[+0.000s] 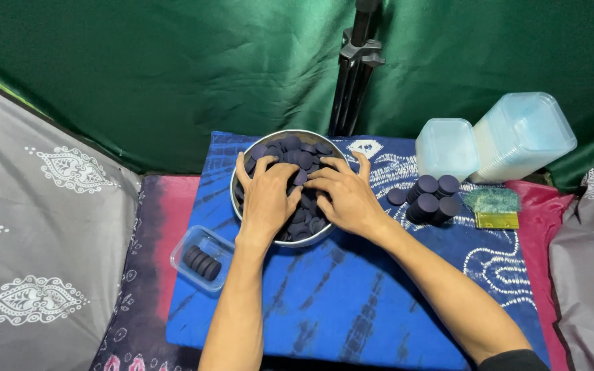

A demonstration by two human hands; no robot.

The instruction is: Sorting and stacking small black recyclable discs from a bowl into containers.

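Left hand [267, 199] and right hand [347, 199] lie spread flat, gripping nothing, on dark discs [297, 156] in the metal bowl [236, 180]

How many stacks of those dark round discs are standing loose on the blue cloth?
4, clustered right of the metal bowl: two stacks behind, two in front. A single loose disc lies beside them; more may hide behind.

Green satin backdrop [173, 69], black tripod [355, 69], grey patterned cushions [36, 227] either side.

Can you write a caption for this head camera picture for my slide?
Left hand and right hand dig into a metal bowl of dark discs on a blue cloth.
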